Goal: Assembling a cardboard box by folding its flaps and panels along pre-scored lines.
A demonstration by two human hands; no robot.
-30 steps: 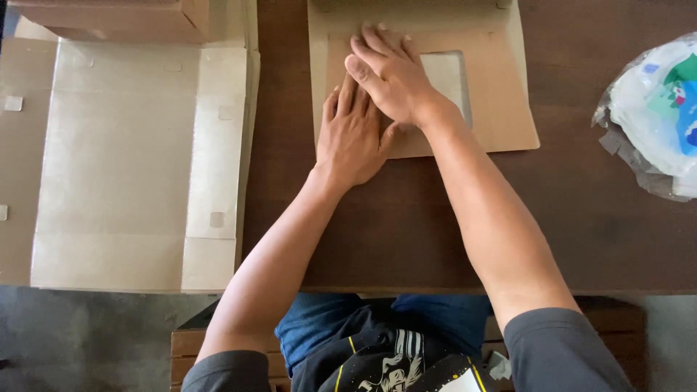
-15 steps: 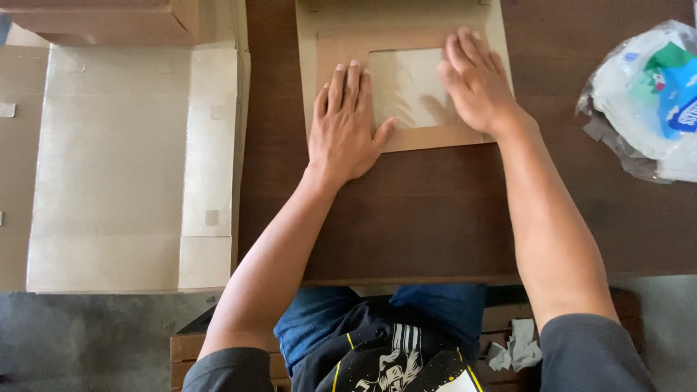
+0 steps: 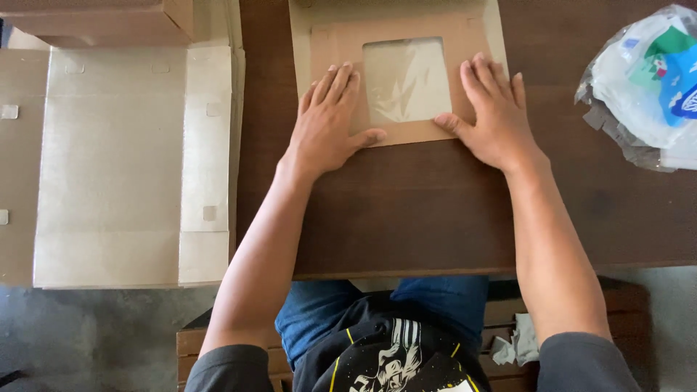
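Both hands lie flat, fingers spread, gripping nothing: left hand and right hand press a windowed cardboard blank at top centre of the counter; flat cartons lie left; plastic bag upper right.

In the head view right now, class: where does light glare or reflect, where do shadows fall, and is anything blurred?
Head view: streaky glare on the clear plastic window of the flat brown cardboard sheet; soft shadows beneath the left hand and right hand on the dark wooden table; bright highlights on the crinkled plastic bag; no marked blur.
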